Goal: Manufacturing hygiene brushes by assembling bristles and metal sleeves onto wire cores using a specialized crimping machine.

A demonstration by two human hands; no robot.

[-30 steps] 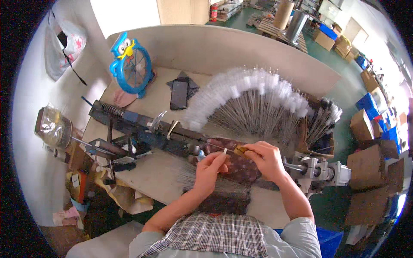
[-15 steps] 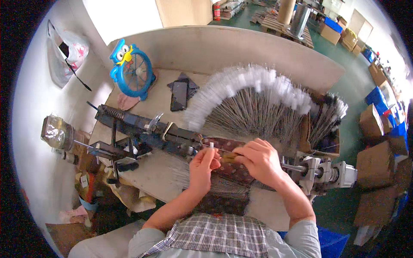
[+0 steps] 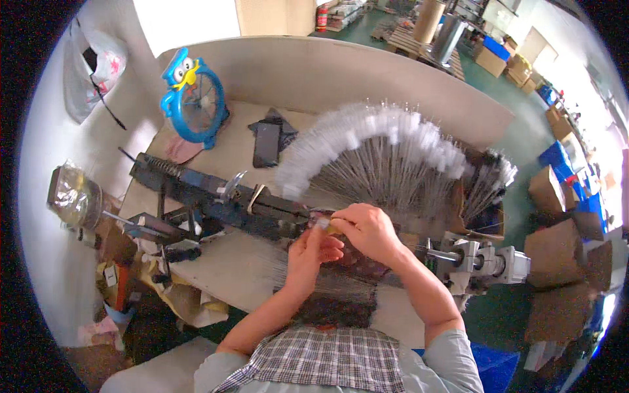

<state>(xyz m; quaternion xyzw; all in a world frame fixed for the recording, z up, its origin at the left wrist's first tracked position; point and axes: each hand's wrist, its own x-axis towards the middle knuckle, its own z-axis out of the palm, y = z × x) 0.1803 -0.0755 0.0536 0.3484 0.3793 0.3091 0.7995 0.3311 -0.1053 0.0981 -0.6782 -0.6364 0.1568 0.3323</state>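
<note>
My left hand is closed, its thumb and fingertips pinching a small white piece that looks like the tip of a thin wire brush. My right hand bends over from the right, closed on a small yellowish tool; its fingers hide most of it, so its kind is unclear. The tool's end meets the white piece. Both hands are above a dark reddish-brown pad, beside the end of a long dark machine bar. Behind them fans a large pile of thin wire brushes with white bristle ends.
A blue cartoon-shaped fan and a dark phone are at the back left. To the right stand a metal shaft and clamp and a box of dark-tipped brushes. A low curved panel bounds the table's back.
My right hand has moved left and slightly up, bringing the yellowish tool to the white piece in my left hand. The whole view has shifted slightly.
</note>
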